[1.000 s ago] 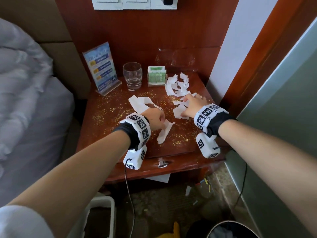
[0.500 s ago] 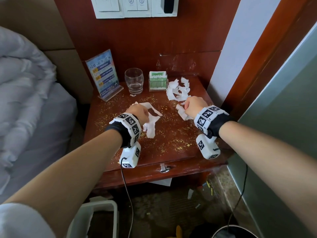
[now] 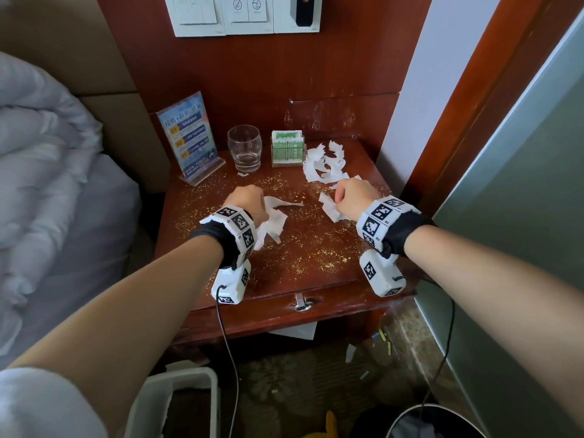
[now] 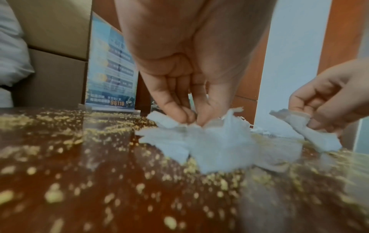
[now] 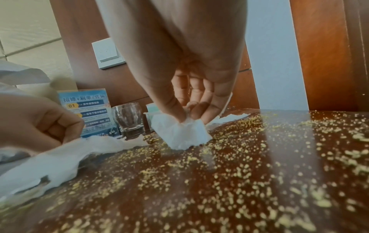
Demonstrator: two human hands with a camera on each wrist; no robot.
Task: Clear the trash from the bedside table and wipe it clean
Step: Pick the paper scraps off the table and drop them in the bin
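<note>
Torn white tissue is lying in three lots on the bedside table. One crumpled tissue is sitting near the table's centre, and the left hand is pinching it from above, fingertips bunched together on the paper. A smaller scrap is sitting at three o'clock from the first, a little apart; the right hand is gripping it between thumb and curled fingers, its lower edge touching the wood. A loose heap of scraps is lying at the table's one o'clock corner, just beyond the right hand. Yellow crumbs are scattered over most of the tabletop.

Along the back edge, a drinking glass is standing at twelve o'clock, upright. A small green-and-white box is standing just beside it at its three o'clock, touching the heap. A blue leaflet stand is standing at eleven o'clock, tilted back.

White bedding is lying at nine o'clock of the table. Wall switches are mounted above. A white bin and a round black bin are standing on the floor at six o'clock, with small litter between.
</note>
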